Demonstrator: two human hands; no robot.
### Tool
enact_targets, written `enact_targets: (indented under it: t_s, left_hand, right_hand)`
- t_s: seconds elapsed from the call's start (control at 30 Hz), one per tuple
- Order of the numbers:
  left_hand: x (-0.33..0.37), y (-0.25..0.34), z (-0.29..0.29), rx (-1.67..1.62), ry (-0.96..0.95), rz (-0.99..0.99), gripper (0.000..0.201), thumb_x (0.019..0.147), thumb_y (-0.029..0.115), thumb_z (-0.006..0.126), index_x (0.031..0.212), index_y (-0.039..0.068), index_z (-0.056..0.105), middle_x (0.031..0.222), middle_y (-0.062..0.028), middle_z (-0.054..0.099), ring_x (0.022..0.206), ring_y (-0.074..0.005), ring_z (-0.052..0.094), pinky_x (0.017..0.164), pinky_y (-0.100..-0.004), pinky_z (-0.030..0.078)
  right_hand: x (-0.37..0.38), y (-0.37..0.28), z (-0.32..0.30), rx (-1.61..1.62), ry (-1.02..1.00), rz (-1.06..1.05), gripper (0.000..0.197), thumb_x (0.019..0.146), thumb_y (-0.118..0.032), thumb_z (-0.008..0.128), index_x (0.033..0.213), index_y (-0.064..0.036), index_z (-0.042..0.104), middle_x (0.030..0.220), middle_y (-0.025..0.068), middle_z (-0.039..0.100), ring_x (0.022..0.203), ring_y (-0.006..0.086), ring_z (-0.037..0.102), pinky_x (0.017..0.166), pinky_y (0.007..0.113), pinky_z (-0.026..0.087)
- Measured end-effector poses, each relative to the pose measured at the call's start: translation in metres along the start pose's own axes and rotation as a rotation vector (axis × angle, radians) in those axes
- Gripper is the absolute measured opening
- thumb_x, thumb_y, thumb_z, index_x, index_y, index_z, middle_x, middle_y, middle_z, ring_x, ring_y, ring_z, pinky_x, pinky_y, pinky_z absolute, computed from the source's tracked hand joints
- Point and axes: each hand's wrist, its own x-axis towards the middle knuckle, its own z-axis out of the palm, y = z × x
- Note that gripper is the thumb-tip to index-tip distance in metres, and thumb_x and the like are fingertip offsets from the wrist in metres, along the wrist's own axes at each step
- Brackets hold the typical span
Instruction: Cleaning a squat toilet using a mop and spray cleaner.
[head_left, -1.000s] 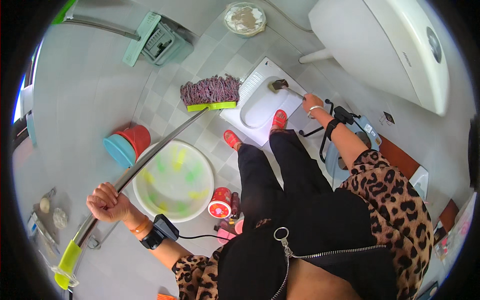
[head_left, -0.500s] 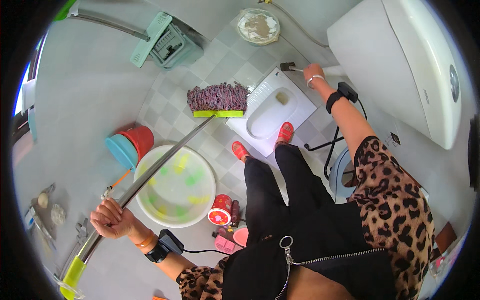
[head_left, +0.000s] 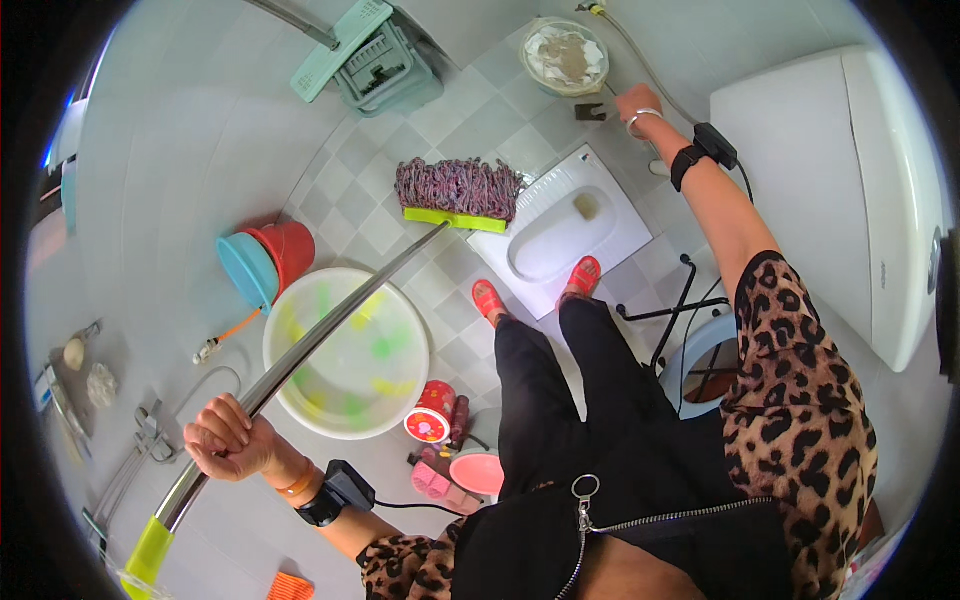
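Note:
My left hand [head_left: 230, 438] is closed around the metal pole of a mop [head_left: 330, 322], above the green grip at its end. The mop's lime-green head and purple-grey yarn strands lie on the tiled floor, touching the left edge of a white squat toilet [head_left: 570, 235]. My right hand [head_left: 638, 102] is stretched far forward in a fist near the round bin. A small dark rectangular tool head [head_left: 590, 112] shows just left of it; in the earlier head frame a thin handle joins the two. The rest of that handle is mostly hidden by my fingers.
A white basin [head_left: 345, 400] stands left, with red [head_left: 285, 250] and blue buckets [head_left: 247, 270] behind it. A teal mop bucket [head_left: 390, 75] and a lined waste bin [head_left: 563, 55] are at the back. A white water heater [head_left: 820, 170] bulges at right, above a black metal stand [head_left: 680, 310].
My right hand and its tool have moved forward, toward the waste bin. The view has shifted; the left hand keeps its hold on the mop pole.

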Motion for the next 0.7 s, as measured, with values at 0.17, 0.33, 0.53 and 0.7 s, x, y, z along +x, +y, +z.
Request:
enact_targets:
  t_s: [0.17,0.33,0.53,0.7]
  left_hand:
    - [0.002,0.002,0.006,0.016,-0.006,0.023,0.035,0.087,0.024,0.041,0.056,0.014,0.031,0.041,0.0041,0.025,0.034,-0.0049,0.019,0.034,-0.0172,0.022]
    - [0.001,-0.001,0.008,0.0,-0.009,-0.007,0.036,0.087,0.024,0.042,0.054,0.015,0.031,0.041,0.005,0.024,0.034,-0.005,0.019,0.035,-0.0181,0.021]
    - [-0.002,0.001,0.002,0.018,0.02,0.021,0.035,0.088,0.023,0.038,0.056,0.014,0.031,0.04,0.0041,0.025,0.033,-0.0046,0.019,0.033,-0.017,0.021]
    - [0.002,-0.006,0.008,-0.041,0.008,0.012,0.035,0.089,0.022,0.038,0.056,0.013,0.03,0.041,0.0037,0.025,0.034,-0.005,0.019,0.034,-0.0174,0.02]
  right_hand:
    - [0.011,-0.035,0.023,0.156,0.005,-0.017,0.029,0.072,-0.022,0.057,0.085,0.0019,0.064,0.091,0.0227,0.062,0.086,0.0375,0.06,0.074,0.04,0.048]
    - [0.033,-0.071,0.046,0.156,0.022,-0.134,0.03,0.071,-0.023,0.056,0.082,0.0029,0.064,0.09,0.0226,0.062,0.084,0.0375,0.06,0.073,0.04,0.048]
    - [0.035,-0.147,-0.001,0.664,0.277,-0.359,0.036,0.077,-0.018,0.058,0.107,0.0021,0.055,0.096,0.0184,0.062,0.077,0.0232,0.064,0.063,0.034,0.051]
    - [0.06,-0.097,0.012,0.494,0.237,-0.672,0.043,0.083,-0.02,0.057,0.121,-0.0036,0.047,0.095,0.0115,0.062,0.081,0.0194,0.062,0.062,0.031,0.052]
